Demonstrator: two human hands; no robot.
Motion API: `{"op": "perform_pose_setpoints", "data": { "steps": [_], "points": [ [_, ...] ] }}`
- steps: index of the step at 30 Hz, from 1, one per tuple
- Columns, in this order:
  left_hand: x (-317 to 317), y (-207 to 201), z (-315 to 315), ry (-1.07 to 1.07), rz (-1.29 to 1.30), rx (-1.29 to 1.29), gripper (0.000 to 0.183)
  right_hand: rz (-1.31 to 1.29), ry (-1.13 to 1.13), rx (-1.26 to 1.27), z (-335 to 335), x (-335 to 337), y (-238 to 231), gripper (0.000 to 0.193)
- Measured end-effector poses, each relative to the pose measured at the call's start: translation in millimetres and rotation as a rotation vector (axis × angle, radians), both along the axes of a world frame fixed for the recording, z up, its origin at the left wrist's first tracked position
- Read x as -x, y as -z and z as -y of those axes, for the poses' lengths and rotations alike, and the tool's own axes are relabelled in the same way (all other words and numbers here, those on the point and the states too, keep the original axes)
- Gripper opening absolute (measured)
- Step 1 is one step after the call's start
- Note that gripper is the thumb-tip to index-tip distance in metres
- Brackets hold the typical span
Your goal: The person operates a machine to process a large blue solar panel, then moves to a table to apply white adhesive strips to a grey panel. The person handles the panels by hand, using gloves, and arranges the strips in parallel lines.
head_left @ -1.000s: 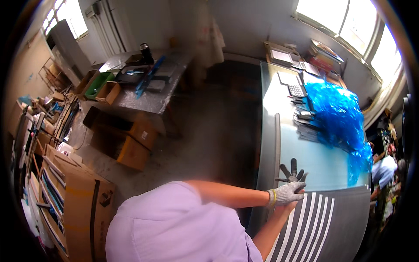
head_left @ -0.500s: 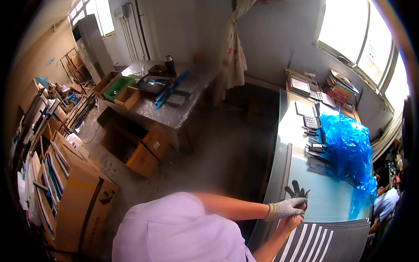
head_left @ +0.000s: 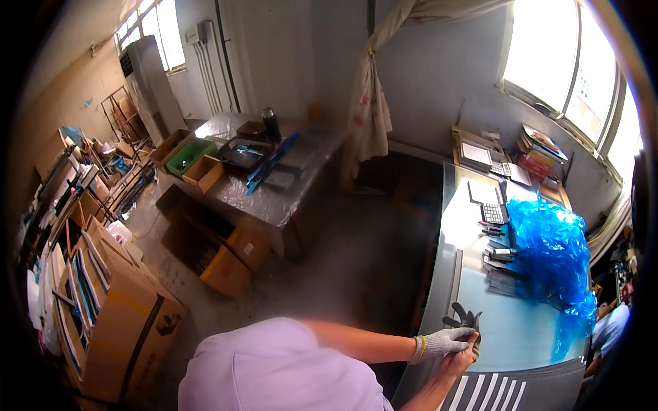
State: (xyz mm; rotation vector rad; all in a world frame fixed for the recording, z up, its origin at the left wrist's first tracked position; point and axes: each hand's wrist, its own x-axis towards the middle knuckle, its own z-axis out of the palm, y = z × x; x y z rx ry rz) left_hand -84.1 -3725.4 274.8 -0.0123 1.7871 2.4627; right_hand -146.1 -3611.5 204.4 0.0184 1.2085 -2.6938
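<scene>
My left hand wears a grey knit work glove with a yellow-edged cuff. Its fingers close on a second work glove, whose dark, splayed fingers point up and away from me. My bare right hand meets it from below, closed around the cuff end of that same glove, thumb up. Exactly how far the right fingers reach into or around the glove is hidden. Both hands are over the near part of a glass-topped table, just beyond a stack of dark sheets with white stripes.
Crumpled blue plastic film covers the table's right side, beside a calculator and dark strips. Left are a foil-covered table with small bins, an open carton and a large cardboard box. Another person's sleeve shows far right.
My view has tilted slightly, so the room sits lower in it. My hands stay together on the loose glove, whose dark fingers have shifted and lean a little differently.
</scene>
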Motion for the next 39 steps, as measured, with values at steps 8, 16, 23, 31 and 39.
{"op": "perform_pose_setpoints", "data": {
  "steps": [8, 16, 23, 31, 39],
  "points": [
    [61, 0, 88, 0.118, -0.008, -0.207, 0.063, -0.07, 0.057, -0.205, 86, 51, -32, 0.031],
    [83, -33, 200, 0.06, -0.099, -0.252, 0.055, -0.195, 0.064, -0.381, 196, 116, -54, 0.035],
    [86, -19, 258, -0.14, -0.087, -0.377, 0.044, -0.387, -0.323, -0.401, 256, 118, -62, 0.028],
    [97, -2, 275, -0.139, 0.125, -0.687, 0.042, -0.334, -0.389, -0.383, 277, 125, -63, 0.03],
    [121, -56, 237, -0.067, 0.016, 0.076, 0.05, -0.164, 0.138, -0.501, 232, 148, -74, 0.024]
  ]
}}
